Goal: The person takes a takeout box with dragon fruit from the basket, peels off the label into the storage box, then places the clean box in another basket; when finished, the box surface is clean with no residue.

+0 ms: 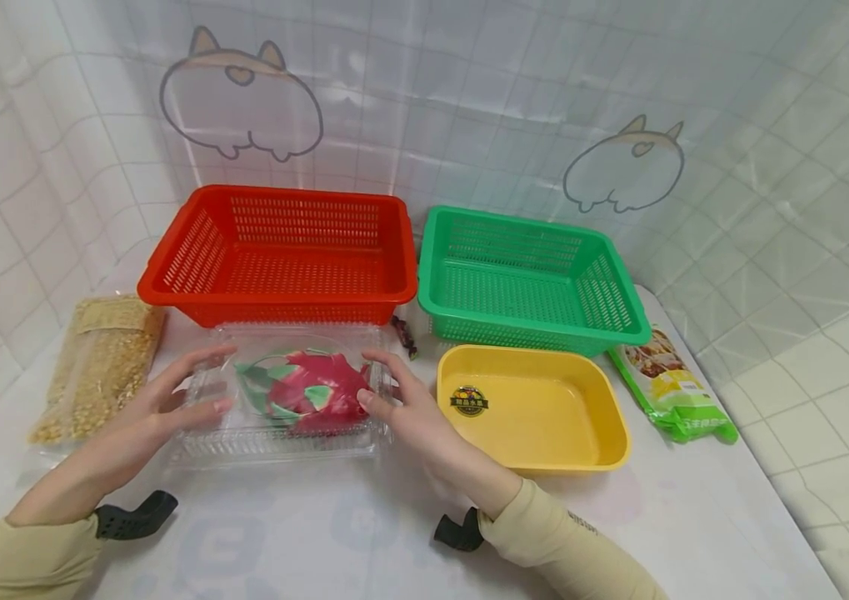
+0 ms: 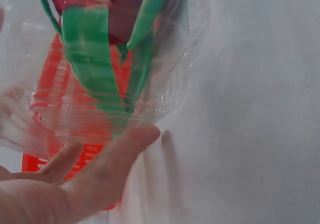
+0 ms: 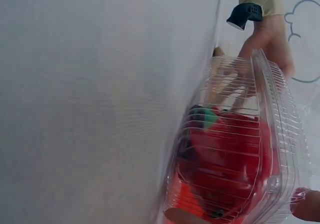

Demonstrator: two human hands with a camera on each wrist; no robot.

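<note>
A clear plastic clamshell box (image 1: 207,379) lies in front of the red basket, with a red dragon fruit (image 1: 330,390) with green scales inside. Its lid looks down over the fruit. My left hand (image 1: 157,408) holds the box's left end, thumb near the front and fingers toward the back. At the opposite end, my right hand (image 1: 420,417) grips the box between thumb and fingers. In the right wrist view the dragon fruit (image 3: 230,154) shows through the ribbed side wall. The left wrist view shows its green leaf tips (image 2: 90,54) close to the left thumb.
Behind the box stand a red basket (image 1: 277,298) and a green basket (image 1: 529,330). A yellow basin (image 1: 536,462) is right of my right hand. A bag of yellow grains (image 1: 105,358) lies left, a green packet (image 1: 671,383) far right. A small dark wrapped item (image 1: 404,336) lies between the baskets.
</note>
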